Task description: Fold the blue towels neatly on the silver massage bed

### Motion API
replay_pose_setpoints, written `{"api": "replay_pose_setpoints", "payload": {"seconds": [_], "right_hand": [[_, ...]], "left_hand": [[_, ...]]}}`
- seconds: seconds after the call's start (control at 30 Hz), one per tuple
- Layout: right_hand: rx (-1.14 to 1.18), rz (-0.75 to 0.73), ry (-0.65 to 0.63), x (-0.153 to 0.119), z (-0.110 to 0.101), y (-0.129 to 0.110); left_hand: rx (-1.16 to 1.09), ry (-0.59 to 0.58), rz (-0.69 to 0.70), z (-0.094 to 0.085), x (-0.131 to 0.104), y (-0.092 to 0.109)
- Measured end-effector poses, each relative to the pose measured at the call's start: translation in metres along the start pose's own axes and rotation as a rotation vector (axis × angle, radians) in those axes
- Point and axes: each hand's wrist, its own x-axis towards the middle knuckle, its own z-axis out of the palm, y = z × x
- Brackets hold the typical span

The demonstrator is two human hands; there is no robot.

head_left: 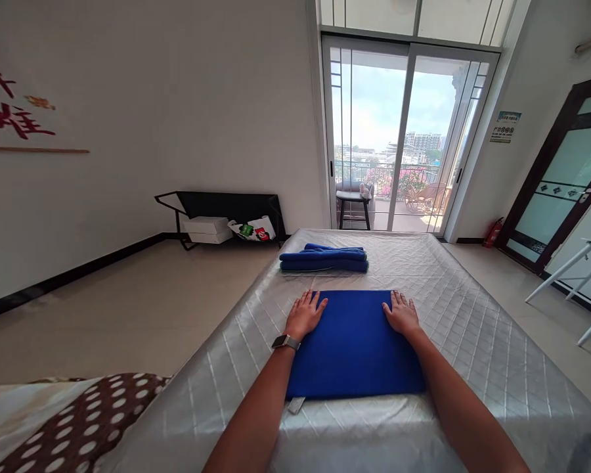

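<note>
A blue cloth, probably a towel, lies flat in a neat rectangle on the silver quilted bed cover. My left hand, with a watch on its wrist, rests palm down on the cloth's far left corner, fingers spread. On the far right corner lies my right hand, also flat with the fingers apart. Neither hand grips anything. A small white tag sticks out at the near left edge. Beyond the cloth sits a stack of folded blue cloths.
Brown polka-dot bedding borders the bed at lower left. A black rack with white boxes stands by the wall. Sliding glass doors are behind the bed. At right are a white stool and a fire extinguisher.
</note>
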Motion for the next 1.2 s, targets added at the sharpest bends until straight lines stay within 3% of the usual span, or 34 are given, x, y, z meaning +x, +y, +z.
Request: {"api": "replay_pose_setpoints", "payload": {"seconds": [0.3, 0.37, 0.47, 0.67, 0.73, 0.8, 0.87, 0.97, 1.07, 1.2], "right_hand": [[0.034, 0.001, -0.020, -0.003, -0.005, -0.002], [0.049, 0.002, -0.024, -0.002, -0.003, -0.002], [0.069, -0.002, -0.025, 0.000, -0.001, -0.003], [0.050, -0.019, -0.013, 0.002, 0.004, 0.001], [0.028, -0.046, -0.031, 0.002, 0.006, 0.004], [0.018, -0.058, -0.043, 0.002, 0.006, 0.006], [0.028, -0.049, -0.040, 0.002, 0.005, 0.005], [0.056, -0.025, -0.015, -0.001, 0.002, 0.000], [0.077, -0.007, -0.007, -0.003, -0.001, -0.003], [0.077, -0.004, -0.029, -0.002, -0.001, -0.003]], "left_hand": [[0.097, -0.049, -0.004, -0.005, 0.001, 0.000], [0.116, -0.009, 0.008, -0.007, 0.002, 0.006], [0.104, 0.063, 0.121, -0.005, 0.002, 0.036], [0.001, 0.069, 0.598, 0.014, 0.009, 0.133], [-0.011, 0.074, 0.642, 0.019, 0.014, 0.151], [-0.014, 0.074, 0.637, 0.022, 0.018, 0.157], [-0.012, 0.070, 0.613, 0.023, 0.020, 0.152], [0.001, 0.051, 0.546, 0.021, 0.017, 0.128], [0.023, 0.030, 0.462, 0.014, 0.011, 0.084], [0.095, -0.033, 0.160, 0.002, 0.005, 0.014]]}}
